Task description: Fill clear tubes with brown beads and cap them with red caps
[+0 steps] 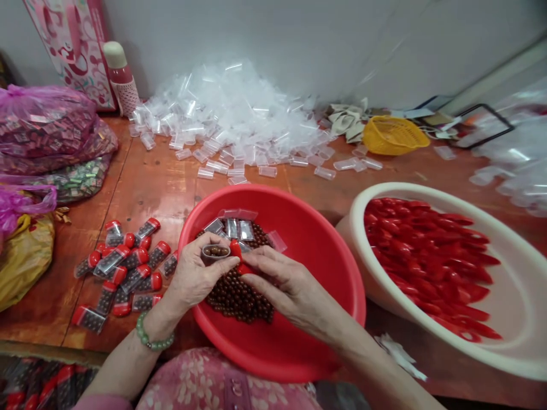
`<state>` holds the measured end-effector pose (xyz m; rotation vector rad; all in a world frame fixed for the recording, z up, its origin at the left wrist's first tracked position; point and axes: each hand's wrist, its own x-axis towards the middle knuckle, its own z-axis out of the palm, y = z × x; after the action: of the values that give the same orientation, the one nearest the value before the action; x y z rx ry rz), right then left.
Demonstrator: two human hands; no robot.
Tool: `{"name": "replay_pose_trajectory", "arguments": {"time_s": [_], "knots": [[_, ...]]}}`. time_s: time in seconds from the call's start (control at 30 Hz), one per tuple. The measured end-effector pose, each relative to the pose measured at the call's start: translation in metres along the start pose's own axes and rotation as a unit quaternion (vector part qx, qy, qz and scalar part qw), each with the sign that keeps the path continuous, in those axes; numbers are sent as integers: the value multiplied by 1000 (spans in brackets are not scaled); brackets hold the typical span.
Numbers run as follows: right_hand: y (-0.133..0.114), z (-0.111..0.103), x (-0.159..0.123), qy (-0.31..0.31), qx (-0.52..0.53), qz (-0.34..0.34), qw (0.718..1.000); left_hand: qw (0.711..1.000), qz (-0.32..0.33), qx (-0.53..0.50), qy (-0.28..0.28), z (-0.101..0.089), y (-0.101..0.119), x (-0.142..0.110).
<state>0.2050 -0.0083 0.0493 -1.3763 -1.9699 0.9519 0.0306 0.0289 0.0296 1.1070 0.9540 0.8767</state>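
Over a red basin, my left hand is closed around a clear plastic container with brown beads inside, its oval open end facing me. A bead bracelet circles that wrist. Close beside it, my right hand pinches a red cap between thumb and fingers, near the container's side. Below both hands, a heap of brown beads lies in the basin. Several small clear packets with dark contents rest on the beads at the back.
Filled red-capped containers lie in a group on the table at left. A cream basin of red caps stands at right. Behind are a pile of clear tubes, a yellow basket, a bottle and plastic bags.
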Motion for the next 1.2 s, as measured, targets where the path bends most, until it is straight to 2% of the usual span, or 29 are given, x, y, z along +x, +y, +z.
{"name": "replay_pose_trajectory", "arguments": {"time_s": [0.13,0.2,0.37,0.43,0.6,0.7,0.77,0.87,0.97,1.1,1.2], "knots": [[-2,-6,-3,-42,-42,-3,998,1000,16,-5,-13,0,1,0],[-1,-8,-4,-54,-48,15,997,1000,16,3,-20,0,2,0],[7,-2,-6,19,42,72,996,998,-21,13,-49,2,4,0],[8,-1,-4,39,47,48,997,999,-22,11,-47,2,4,1],[1,-7,6,34,-11,-78,996,998,34,37,-23,1,1,3],[-2,-11,8,8,-6,-91,996,998,35,49,-36,-1,1,3],[0,-11,7,-3,18,-67,998,998,16,33,-50,-1,1,3],[7,-12,5,50,110,7,993,997,-15,-7,-82,1,2,2],[10,-12,8,136,206,43,968,992,-39,-40,-114,2,3,0],[0,-5,18,245,193,-14,950,983,-78,-87,-140,2,3,0],[-10,8,25,275,146,-61,948,978,-76,-110,-161,-1,2,1]]}}
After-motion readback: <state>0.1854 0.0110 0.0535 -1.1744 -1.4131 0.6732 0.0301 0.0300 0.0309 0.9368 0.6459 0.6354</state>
